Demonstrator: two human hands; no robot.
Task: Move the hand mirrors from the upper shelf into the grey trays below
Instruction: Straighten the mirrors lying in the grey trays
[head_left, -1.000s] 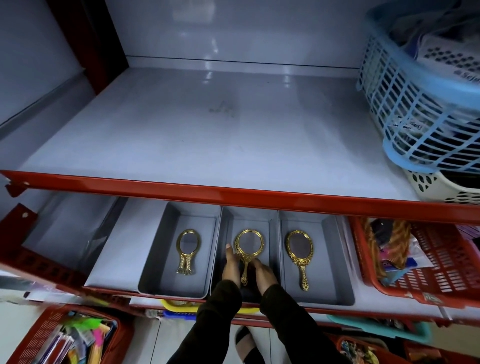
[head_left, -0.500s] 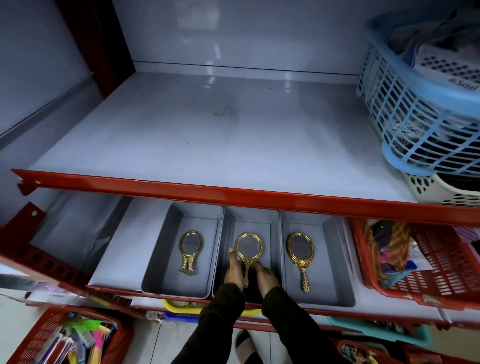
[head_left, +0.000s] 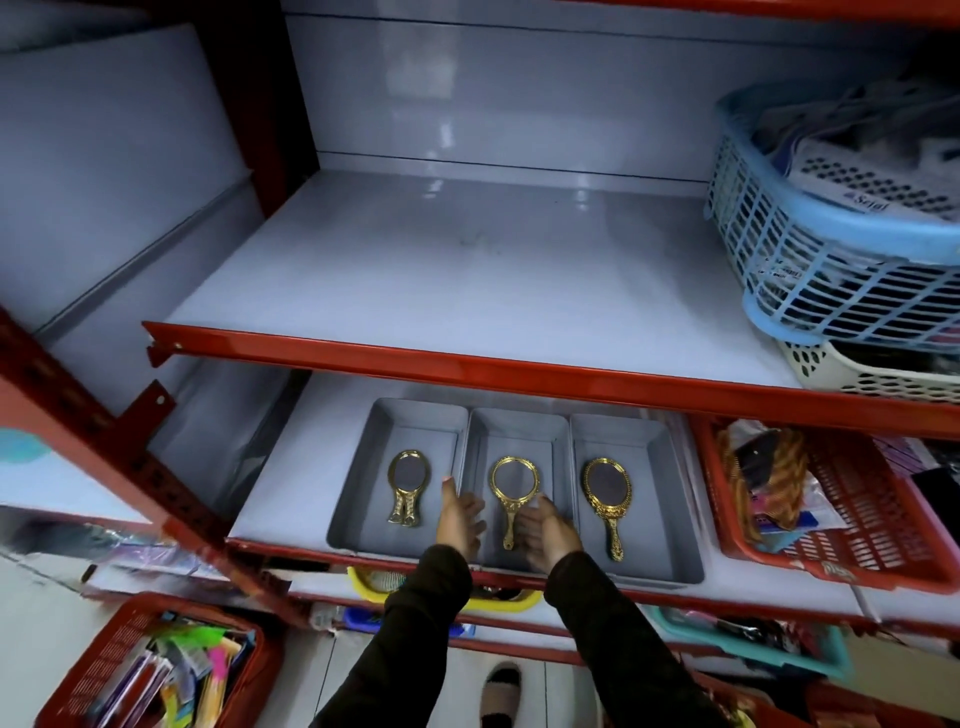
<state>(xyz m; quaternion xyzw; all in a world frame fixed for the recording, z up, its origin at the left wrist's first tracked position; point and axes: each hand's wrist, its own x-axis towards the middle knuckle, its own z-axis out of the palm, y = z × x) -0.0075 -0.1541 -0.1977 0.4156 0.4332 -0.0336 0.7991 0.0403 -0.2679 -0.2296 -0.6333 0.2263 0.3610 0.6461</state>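
Note:
Three grey trays stand side by side on the lower shelf: left tray (head_left: 358, 499), middle tray (head_left: 514, 426), right tray (head_left: 670, 509). Each holds one gold hand mirror: an oval one (head_left: 408, 486) in the left, a round one (head_left: 514, 493) in the middle, an oval one (head_left: 608, 501) in the right. My left hand (head_left: 460, 519) and my right hand (head_left: 548, 527) rest inside the middle tray on either side of the round mirror's handle, fingers apart, holding nothing. The upper shelf (head_left: 467, 291) shows no mirrors.
A blue basket (head_left: 831, 260) over a white one (head_left: 883, 374) fills the upper shelf's right end. A red basket (head_left: 841, 519) sits right of the trays. Another red basket (head_left: 145, 670) with packets stands at lower left. Red shelf edge (head_left: 519, 369) overhangs the trays.
My hands have let go of the round mirror's handle and spread apart a little. The camera has tilted up and back, showing more of the upper shelf.

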